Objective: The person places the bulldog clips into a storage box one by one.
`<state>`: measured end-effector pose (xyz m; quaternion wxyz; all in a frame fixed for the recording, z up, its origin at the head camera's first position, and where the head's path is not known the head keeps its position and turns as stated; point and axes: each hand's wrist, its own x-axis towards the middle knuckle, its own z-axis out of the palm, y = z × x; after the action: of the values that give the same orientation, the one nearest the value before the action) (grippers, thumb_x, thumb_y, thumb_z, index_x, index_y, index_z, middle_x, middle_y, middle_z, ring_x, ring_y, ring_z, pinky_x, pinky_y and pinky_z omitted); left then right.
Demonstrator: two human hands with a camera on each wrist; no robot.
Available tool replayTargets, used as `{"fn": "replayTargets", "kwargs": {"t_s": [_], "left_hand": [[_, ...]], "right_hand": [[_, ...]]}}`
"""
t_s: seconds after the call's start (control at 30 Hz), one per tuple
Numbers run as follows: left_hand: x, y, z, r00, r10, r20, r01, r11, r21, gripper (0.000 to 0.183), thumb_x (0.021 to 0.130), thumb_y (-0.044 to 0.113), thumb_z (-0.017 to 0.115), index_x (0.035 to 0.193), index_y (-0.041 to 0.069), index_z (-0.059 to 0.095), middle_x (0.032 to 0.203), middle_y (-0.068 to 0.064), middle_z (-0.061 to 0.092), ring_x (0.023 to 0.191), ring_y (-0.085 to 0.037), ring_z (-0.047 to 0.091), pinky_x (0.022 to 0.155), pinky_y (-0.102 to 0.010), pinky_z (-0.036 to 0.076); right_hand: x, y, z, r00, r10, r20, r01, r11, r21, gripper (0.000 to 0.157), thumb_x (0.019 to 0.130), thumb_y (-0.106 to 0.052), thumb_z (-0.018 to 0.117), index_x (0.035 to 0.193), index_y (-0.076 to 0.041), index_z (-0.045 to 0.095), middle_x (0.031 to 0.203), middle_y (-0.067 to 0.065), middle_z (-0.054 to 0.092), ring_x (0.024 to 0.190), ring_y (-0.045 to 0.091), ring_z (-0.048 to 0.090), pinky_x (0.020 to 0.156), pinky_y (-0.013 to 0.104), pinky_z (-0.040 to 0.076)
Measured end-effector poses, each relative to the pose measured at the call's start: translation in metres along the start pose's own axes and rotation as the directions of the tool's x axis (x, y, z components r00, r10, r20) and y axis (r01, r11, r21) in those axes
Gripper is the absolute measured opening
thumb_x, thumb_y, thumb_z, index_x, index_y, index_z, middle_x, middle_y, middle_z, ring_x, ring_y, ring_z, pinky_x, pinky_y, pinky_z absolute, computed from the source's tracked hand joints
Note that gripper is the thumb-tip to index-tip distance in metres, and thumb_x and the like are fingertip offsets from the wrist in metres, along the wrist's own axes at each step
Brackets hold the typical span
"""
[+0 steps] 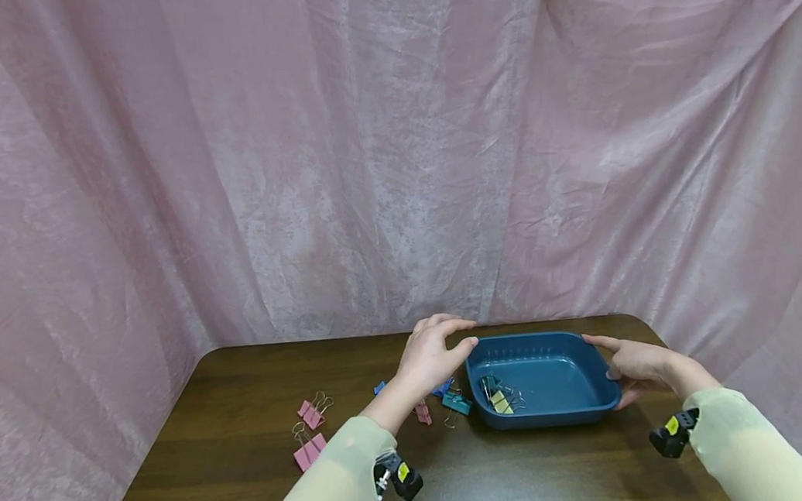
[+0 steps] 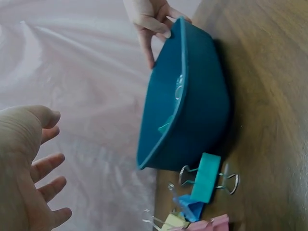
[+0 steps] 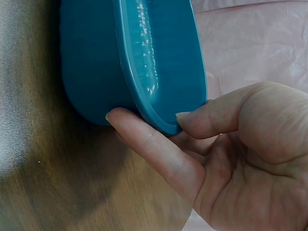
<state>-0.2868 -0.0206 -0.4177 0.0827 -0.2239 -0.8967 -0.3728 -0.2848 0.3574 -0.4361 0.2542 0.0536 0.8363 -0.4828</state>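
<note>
A blue rectangular plastic tray [image 1: 545,420] stands on the wooden table, with a dark green binder clip [image 1: 490,383] and a yellow binder clip [image 1: 501,403] at its left end. My right hand [image 1: 642,363] holds the tray's right end; in the right wrist view the thumb [image 3: 199,122] is at the rim and a finger lies along the outer wall. By the left rim is my left hand [image 1: 431,355], its fingers spread and loosely bent, holding nothing. In the left wrist view it shows apart from the tray wall [image 2: 204,91].
Left of the tray lie a teal binder clip [image 1: 457,403], a blue one [image 1: 442,388] and a pink one [image 1: 422,413], partly behind my left arm. Two more pink clips [image 1: 312,413] lie farther left. A pink curtain [image 1: 370,206] hangs behind the table.
</note>
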Motion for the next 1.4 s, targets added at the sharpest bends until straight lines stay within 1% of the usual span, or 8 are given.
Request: {"fn": "replayTargets", "kwargs": {"t_s": [0.2,0.4,0.5,0.7,0.87,1.0,1.23,1.4], "left_hand": [[-0.009,-0.003,-0.019,0.999,0.021,-0.028,-0.022,1.000,-0.014,0.033,0.098,0.042,0.066,0.130,0.034,0.071,0.138,0.005,0.060,0.134,-0.024,0.046,0.107,-0.051,0.040],[-0.017,-0.007,-0.038,0.998,0.038,-0.052,-0.039,0.999,-0.017,0.035,0.097,0.040,0.069,0.130,0.030,0.071,0.140,0.003,0.059,0.135,-0.026,0.045,0.107,-0.052,0.041],[-0.020,-0.009,-0.045,0.997,0.035,-0.064,-0.036,0.999,-0.023,0.035,0.097,0.041,0.069,0.130,0.030,0.071,0.142,0.005,0.058,0.136,-0.026,0.044,0.105,-0.052,0.042],[-0.030,-0.014,-0.056,0.996,0.038,-0.086,-0.041,0.999,-0.035,0.034,0.096,0.040,0.071,0.129,0.035,0.071,0.141,0.008,0.057,0.137,-0.024,0.043,0.104,-0.053,0.043],[-0.039,-0.019,-0.066,0.995,0.034,-0.099,-0.036,0.999,-0.018,0.033,0.096,0.040,0.072,0.129,0.036,0.071,0.140,0.010,0.058,0.137,-0.021,0.043,0.105,-0.052,0.043],[-0.046,-0.023,-0.073,0.994,0.031,-0.105,-0.033,0.999,-0.016,0.032,0.096,0.041,0.072,0.127,0.036,0.072,0.142,0.007,0.058,0.137,-0.019,0.043,0.106,-0.052,0.041],[-0.059,-0.026,-0.081,0.994,0.012,-0.110,-0.013,1.000,-0.012,0.028,0.094,0.041,0.074,0.122,0.037,0.073,0.140,0.013,0.057,0.136,-0.015,0.042,0.106,-0.050,0.041],[-0.067,-0.028,-0.085,0.995,0.004,-0.102,-0.003,1.000,0.011,0.030,0.093,0.041,0.075,0.122,0.034,0.073,0.140,0.010,0.058,0.136,-0.017,0.043,0.105,-0.052,0.042]], "right_hand": [[0.000,0.001,0.001,1.000,-0.004,0.010,0.004,1.000,0.028,0.084,0.091,0.016,0.043,0.164,-0.011,0.011,0.149,0.048,0.012,0.091,0.042,0.070,0.068,0.050,0.061],[0.000,0.000,0.001,1.000,0.000,0.015,0.000,0.999,0.035,0.085,0.090,0.016,0.044,0.164,-0.011,0.011,0.150,0.046,0.010,0.091,0.041,0.069,0.069,0.050,0.061],[0.000,0.000,0.001,1.000,0.004,0.014,-0.004,1.000,0.028,0.085,0.091,0.016,0.044,0.164,-0.011,0.011,0.150,0.046,0.011,0.089,0.041,0.070,0.069,0.050,0.061],[0.001,-0.001,0.001,1.000,0.011,0.011,-0.011,1.000,0.000,0.084,0.092,0.014,0.044,0.164,-0.012,0.011,0.149,0.047,0.012,0.085,0.039,0.070,0.068,0.048,0.061],[0.001,0.000,0.002,1.000,0.007,0.012,-0.007,1.000,0.009,0.084,0.092,0.014,0.044,0.164,-0.011,0.011,0.150,0.046,0.011,0.088,0.039,0.070,0.068,0.049,0.061],[0.000,0.000,0.002,1.000,0.005,0.009,-0.005,1.000,0.011,0.083,0.092,0.015,0.044,0.164,-0.011,0.011,0.150,0.047,0.012,0.089,0.039,0.070,0.069,0.050,0.061],[-0.001,-0.002,0.002,1.000,0.011,0.004,-0.011,1.000,0.001,0.083,0.092,0.015,0.043,0.164,-0.011,0.011,0.147,0.049,0.014,0.088,0.039,0.070,0.069,0.049,0.061],[-0.001,-0.001,0.002,1.000,0.011,0.006,-0.011,1.000,-0.012,0.083,0.092,0.014,0.043,0.164,-0.012,0.011,0.148,0.049,0.013,0.087,0.039,0.070,0.068,0.048,0.061]]}}
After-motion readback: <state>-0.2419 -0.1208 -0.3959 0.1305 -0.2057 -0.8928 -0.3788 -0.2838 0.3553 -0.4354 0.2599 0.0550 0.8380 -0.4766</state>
